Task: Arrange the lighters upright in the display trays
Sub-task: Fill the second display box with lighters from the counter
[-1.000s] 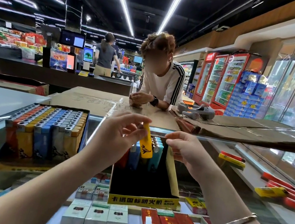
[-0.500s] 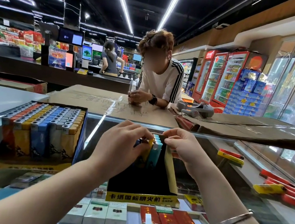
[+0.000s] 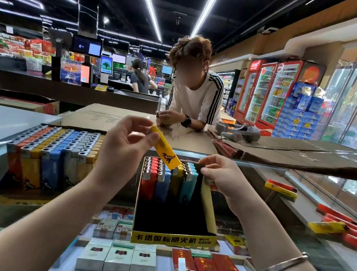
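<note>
My left hand [image 3: 123,149] pinches a yellow lighter [image 3: 166,151] by its upper end. The lighter hangs tilted just above the rows in the black and yellow display tray [image 3: 173,239]. Red, blue, yellow and cyan lighters [image 3: 168,181] stand upright at the back of that tray, and its front half is bare. My right hand [image 3: 220,177] grips the top of the tray's right wall near the rear corner. A second tray [image 3: 51,156] on the left is packed with upright lighters.
Loose lighters lie flat on the glass counter to the right: a red and yellow pair [image 3: 282,189], a yellow one [image 3: 327,226] and several red ones [image 3: 347,219]. Cigarette packs [image 3: 119,260] show under the glass. A person [image 3: 193,95] leans on cardboard across the counter.
Half a second ago both hands were down among the lighters in the tray. My left hand has since risen with the yellow lighter, now tilted above the rows. My right hand stays at the tray wall.
</note>
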### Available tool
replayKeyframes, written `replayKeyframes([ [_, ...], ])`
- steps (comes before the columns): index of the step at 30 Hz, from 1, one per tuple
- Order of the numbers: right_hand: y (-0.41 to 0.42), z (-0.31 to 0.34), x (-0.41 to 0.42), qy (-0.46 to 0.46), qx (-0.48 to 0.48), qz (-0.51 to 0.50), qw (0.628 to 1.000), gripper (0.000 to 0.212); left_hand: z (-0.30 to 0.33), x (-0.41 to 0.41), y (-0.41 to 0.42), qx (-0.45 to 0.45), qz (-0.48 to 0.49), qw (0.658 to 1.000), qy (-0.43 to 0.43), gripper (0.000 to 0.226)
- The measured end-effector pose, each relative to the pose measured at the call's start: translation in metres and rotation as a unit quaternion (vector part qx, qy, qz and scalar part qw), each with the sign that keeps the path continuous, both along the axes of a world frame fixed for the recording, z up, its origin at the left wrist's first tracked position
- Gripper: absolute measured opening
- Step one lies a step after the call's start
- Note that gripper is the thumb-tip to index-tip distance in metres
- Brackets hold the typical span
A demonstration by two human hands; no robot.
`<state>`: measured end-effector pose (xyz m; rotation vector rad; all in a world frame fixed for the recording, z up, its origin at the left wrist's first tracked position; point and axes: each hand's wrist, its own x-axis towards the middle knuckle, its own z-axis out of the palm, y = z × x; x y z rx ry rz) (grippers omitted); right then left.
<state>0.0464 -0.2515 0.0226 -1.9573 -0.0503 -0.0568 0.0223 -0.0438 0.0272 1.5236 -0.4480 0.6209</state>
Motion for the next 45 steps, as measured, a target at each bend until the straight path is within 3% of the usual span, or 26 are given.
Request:
replayKeyframes([
  [5,0.0,-0.001,0.001,-0.002,-0.002,0.0,1.0,0.015,0.0,-0.002,-0.005,-0.044,0.031,0.998,-0.03,0.023],
  [8,0.001,-0.001,0.002,-0.016,-0.006,-0.004,1.0,0.018,-0.003,-0.003,-0.009,-0.02,0.052,0.996,-0.063,0.026],
  [11,0.001,-0.002,0.002,-0.022,-0.012,-0.003,1.0,0.02,-0.009,-0.005,-0.016,0.114,0.08,0.982,-0.124,0.024],
  [14,0.0,-0.002,0.003,-0.021,-0.015,-0.002,1.0,0.018,-0.018,-0.005,-0.026,0.274,0.13,0.933,-0.194,0.031],
  [19,-0.002,-0.002,0.002,-0.019,-0.018,0.004,1.0,0.016,-0.026,-0.002,-0.029,0.382,0.149,0.887,-0.21,0.025],
  [24,-0.003,-0.002,0.004,-0.017,-0.017,0.004,1.0,0.017,-0.029,0.006,-0.025,0.412,0.173,0.878,-0.172,0.02],
  [30,-0.003,-0.003,0.006,-0.016,-0.014,0.003,1.0,0.017,-0.026,0.011,-0.017,0.418,0.08,0.9,-0.097,0.025],
  [35,-0.003,-0.004,0.006,-0.011,-0.013,-0.001,1.0,0.017,-0.016,0.016,0.003,0.422,-0.119,0.894,0.088,0.052],
  [41,-0.011,0.001,0.003,-0.022,-0.011,-0.032,0.999,0.021,-0.022,0.022,0.002,0.361,-0.12,0.92,0.095,0.082],
  [45,-0.016,-0.001,0.004,-0.048,-0.051,-0.068,0.995,0.022,-0.039,0.028,-0.007,0.314,-0.137,0.925,0.162,0.095],
])
